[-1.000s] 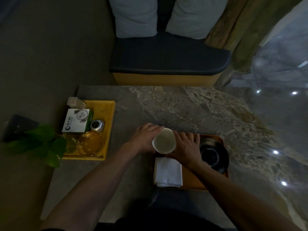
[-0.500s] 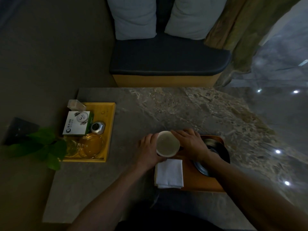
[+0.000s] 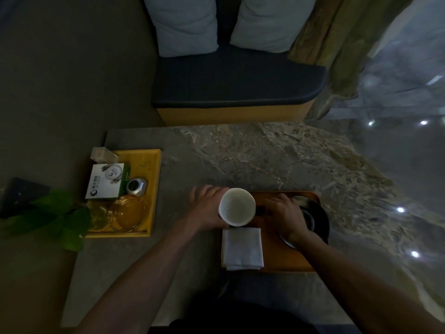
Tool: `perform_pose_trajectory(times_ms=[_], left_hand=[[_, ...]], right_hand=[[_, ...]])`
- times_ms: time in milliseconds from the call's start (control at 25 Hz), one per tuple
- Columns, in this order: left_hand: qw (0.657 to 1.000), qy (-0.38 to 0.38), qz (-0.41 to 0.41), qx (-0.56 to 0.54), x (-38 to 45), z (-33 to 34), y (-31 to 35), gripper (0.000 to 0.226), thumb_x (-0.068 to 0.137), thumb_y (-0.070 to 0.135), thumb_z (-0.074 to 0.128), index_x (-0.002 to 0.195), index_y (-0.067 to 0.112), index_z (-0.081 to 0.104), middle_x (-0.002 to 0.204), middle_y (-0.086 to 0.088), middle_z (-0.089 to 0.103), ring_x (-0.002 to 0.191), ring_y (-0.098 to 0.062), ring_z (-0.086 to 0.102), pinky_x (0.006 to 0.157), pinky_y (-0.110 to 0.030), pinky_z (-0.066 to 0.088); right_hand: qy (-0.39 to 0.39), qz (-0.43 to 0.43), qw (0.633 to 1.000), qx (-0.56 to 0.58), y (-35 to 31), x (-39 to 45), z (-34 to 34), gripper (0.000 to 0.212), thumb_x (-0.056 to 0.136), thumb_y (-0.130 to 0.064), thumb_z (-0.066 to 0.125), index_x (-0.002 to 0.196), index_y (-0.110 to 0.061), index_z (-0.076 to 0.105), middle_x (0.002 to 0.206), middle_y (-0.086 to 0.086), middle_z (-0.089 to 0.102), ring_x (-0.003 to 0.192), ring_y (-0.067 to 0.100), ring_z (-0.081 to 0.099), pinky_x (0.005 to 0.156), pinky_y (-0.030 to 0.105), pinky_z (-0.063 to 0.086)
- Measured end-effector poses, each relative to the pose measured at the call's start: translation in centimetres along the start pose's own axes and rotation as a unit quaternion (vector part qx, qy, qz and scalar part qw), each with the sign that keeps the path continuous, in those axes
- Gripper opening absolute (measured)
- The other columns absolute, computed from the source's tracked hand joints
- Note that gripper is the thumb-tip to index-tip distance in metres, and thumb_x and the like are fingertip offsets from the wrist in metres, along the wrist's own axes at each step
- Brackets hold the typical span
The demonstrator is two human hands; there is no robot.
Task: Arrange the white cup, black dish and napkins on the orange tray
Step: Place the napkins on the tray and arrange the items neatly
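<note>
The white cup [image 3: 237, 206] stands upright at the far left corner of the orange tray [image 3: 273, 259]. My left hand [image 3: 207, 208] wraps its left side. A folded stack of white napkins [image 3: 242, 248] lies on the tray's left part, just in front of the cup. The black dish [image 3: 316, 222] sits on the tray's right part, partly hidden. My right hand [image 3: 286, 214] rests on the dish's left rim, fingers curled over it, just right of the cup.
A yellow tray [image 3: 153, 179] at the table's left holds a white-and-green box [image 3: 106, 180], a small silver object [image 3: 136, 187] and glass dishes [image 3: 126, 213]. Green leaves [image 3: 53, 216] overhang the left edge. A bench [image 3: 236, 88] with cushions stands beyond the marble table [image 3: 265, 155].
My right hand has left the cup's right side and moved right onto the black dish. My left hand has stayed on the cup, which shifted slightly.
</note>
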State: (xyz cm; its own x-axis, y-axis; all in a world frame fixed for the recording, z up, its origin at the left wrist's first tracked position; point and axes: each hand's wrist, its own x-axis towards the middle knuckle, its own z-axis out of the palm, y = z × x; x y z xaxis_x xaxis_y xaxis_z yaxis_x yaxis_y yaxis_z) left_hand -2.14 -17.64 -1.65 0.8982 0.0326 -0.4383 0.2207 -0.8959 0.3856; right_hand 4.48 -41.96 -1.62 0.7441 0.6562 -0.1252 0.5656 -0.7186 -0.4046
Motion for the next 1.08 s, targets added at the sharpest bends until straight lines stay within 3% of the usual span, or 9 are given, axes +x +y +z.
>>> perform_pose_trajectory(times_ms=[160, 280, 400, 1080], left_hand=[[0.999, 0.036, -0.011, -0.028, -0.7, 1.5, 0.8, 0.104, 0.058, 0.062, 0.079, 0.144, 0.034, 0.028, 0.148, 0.007, 0.038, 0.141, -0.019, 0.025, 0.117, -0.058, 0.009], [0.998, 0.043, -0.019, -0.036, -0.7, 2.3, 1.5, 0.105, 0.059, 0.062, 0.078, 0.145, 0.034, 0.025, 0.150, 0.005, 0.036, 0.142, -0.019, 0.024, 0.117, -0.058, 0.007], [0.999, 0.028, -0.020, -0.030, -0.4, 2.4, 1.5, 0.110, 0.061, 0.062, 0.078, 0.149, 0.034, 0.018, 0.155, 0.004, 0.030, 0.146, -0.020, 0.016, 0.117, -0.058, 0.002], [0.997, 0.034, -0.018, -0.065, -0.9, 2.1, 1.7, 0.106, 0.061, 0.058, 0.077, 0.148, 0.036, 0.021, 0.152, 0.006, 0.037, 0.144, -0.020, 0.021, 0.116, -0.057, 0.004]], right_hand=[[0.000, 0.014, 1.000, 0.004, 0.4, 0.5, -0.9, 0.052, 0.076, -0.062, 0.035, 0.120, -0.045, 0.058, 0.115, -0.007, 0.070, 0.100, 0.024, 0.056, 0.072, 0.034, 0.031], [-0.013, 0.025, 0.999, -0.019, 1.1, 0.5, -1.2, 0.039, 0.086, -0.046, 0.047, 0.125, -0.046, 0.054, 0.118, -0.008, 0.068, 0.102, 0.021, 0.053, 0.072, 0.034, 0.030], [-0.012, 0.035, 0.999, -0.019, 1.2, 0.3, -1.3, 0.038, 0.090, -0.034, 0.058, 0.125, -0.047, 0.054, 0.123, -0.010, 0.065, 0.108, 0.021, 0.052, 0.077, 0.035, 0.033], [-0.010, 0.073, 0.997, 0.009, 1.0, 0.3, -1.1, 0.033, 0.089, -0.034, 0.060, 0.120, -0.045, 0.060, 0.123, -0.011, 0.066, 0.113, 0.021, 0.052, 0.087, 0.039, 0.039]])
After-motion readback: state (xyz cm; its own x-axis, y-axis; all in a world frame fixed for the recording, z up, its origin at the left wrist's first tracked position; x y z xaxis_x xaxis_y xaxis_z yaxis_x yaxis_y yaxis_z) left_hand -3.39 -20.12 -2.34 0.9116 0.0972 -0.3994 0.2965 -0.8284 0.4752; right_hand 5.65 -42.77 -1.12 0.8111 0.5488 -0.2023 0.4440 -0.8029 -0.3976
